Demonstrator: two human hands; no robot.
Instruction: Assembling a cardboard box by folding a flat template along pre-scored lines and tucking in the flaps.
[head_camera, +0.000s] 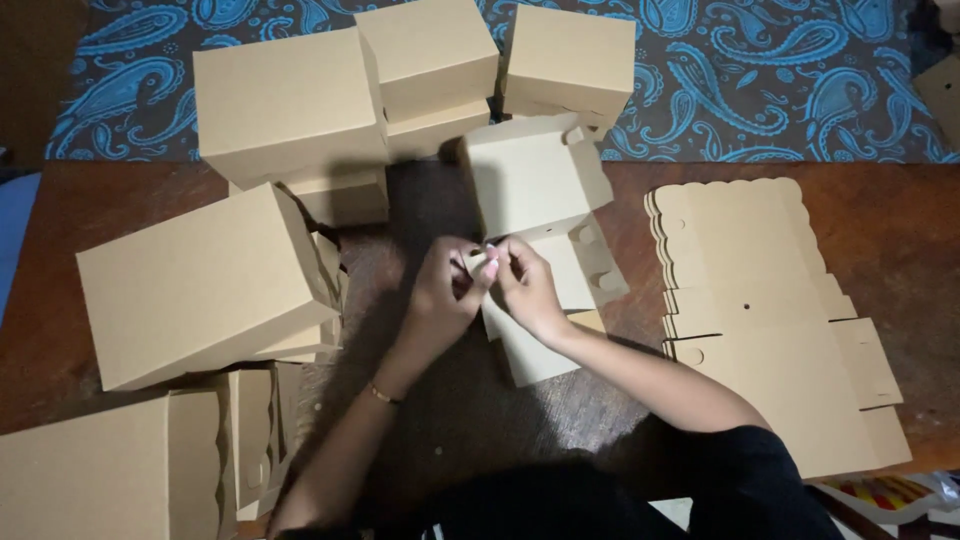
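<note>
A half-folded tan cardboard box blank (535, 190) lies in the middle of the brown wooden table (900, 230), one panel raised at the far side. My left hand (445, 290) and my right hand (525, 285) meet over it. Both pinch a small flap of that cardboard at its near-left part, fingertips touching. A thin bracelet sits on my left wrist. The lower part of the blank is partly hidden under my hands and right forearm.
Several folded tan boxes (285, 100) are stacked at the back and left, with a large one (200, 285) tilted at left. A pile of flat scalloped blanks (760, 310) lies at right. A blue paisley cloth (760, 80) lies beyond the table.
</note>
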